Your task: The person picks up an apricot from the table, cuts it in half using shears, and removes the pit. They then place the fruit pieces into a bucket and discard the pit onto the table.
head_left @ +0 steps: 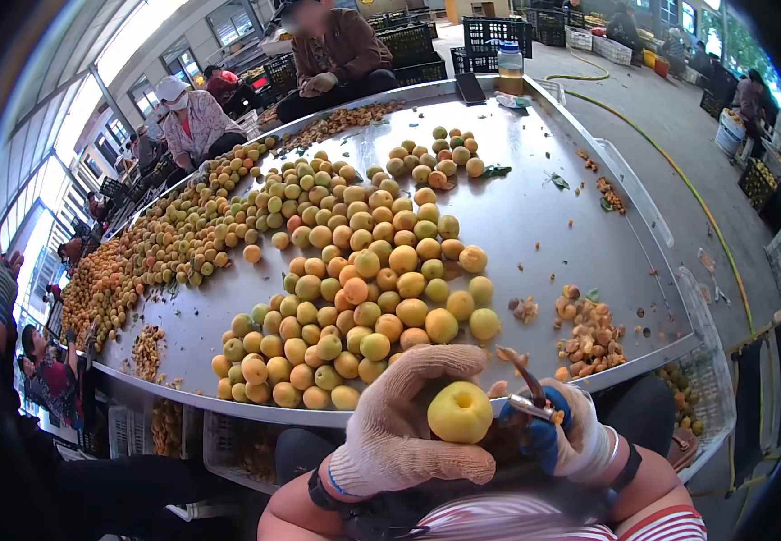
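Big metal table [534, 225] held a pile of fruit [354, 298], left hand [395, 428] in a knit glove was closed around 1 yellow fruit [460, 412] just below the table's near edge, small knife [527, 388] was squeezed tight in the right hand [575, 442], pits [589, 338] lay above it.

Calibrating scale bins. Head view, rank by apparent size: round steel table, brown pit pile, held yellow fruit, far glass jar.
1. round steel table
2. brown pit pile
3. yellow fruit, inflated by nearness
4. glass jar, distant
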A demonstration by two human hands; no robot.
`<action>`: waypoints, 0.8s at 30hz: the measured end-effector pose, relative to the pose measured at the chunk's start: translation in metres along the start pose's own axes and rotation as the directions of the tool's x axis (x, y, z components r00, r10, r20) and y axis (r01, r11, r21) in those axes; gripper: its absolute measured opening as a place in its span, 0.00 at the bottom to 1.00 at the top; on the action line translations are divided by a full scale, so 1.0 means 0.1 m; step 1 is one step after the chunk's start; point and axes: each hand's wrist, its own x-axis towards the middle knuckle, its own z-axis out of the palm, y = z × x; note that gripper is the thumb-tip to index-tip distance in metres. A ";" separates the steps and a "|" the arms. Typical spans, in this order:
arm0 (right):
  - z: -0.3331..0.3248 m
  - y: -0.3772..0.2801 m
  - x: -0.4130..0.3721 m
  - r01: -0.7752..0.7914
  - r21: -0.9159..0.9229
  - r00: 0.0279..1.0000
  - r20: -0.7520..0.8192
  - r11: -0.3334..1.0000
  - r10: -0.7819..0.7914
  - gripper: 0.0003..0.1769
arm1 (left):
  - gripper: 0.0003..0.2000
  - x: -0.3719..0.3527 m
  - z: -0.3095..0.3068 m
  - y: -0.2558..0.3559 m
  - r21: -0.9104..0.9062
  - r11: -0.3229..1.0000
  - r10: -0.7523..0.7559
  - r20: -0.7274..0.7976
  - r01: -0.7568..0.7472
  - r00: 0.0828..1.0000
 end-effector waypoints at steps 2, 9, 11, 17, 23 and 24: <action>-0.03 0.04 0.02 0.074 -0.079 0.997 0.044 0.994 -0.071 0.17 | 0.44 0.08 -0.20 -0.02 0.250 0.949 0.171 0.103 -0.192 0.980; -0.06 0.16 0.12 0.342 -0.341 0.939 0.154 0.875 -0.307 0.19 | 0.42 0.14 -0.27 -0.04 0.577 0.702 0.374 0.199 -0.417 0.906; -0.06 0.17 0.14 0.357 -0.371 0.934 0.159 0.857 -0.320 0.18 | 0.41 0.15 -0.28 -0.02 0.641 0.628 0.396 0.224 -0.441 0.890; -0.07 0.20 0.13 0.313 -0.457 0.950 0.170 0.833 -0.263 0.16 | 0.37 0.13 -0.21 0.07 0.697 0.549 0.433 0.234 -0.460 0.871; -0.02 0.30 0.13 0.325 -0.532 0.945 0.155 0.782 -0.287 0.16 | 0.38 0.10 -0.24 0.06 0.729 0.535 0.420 0.210 -0.428 0.883; 0.00 0.34 0.13 0.327 -0.532 0.944 0.155 0.781 -0.290 0.16 | 0.38 0.13 -0.28 0.04 0.741 0.479 0.426 0.273 -0.471 0.863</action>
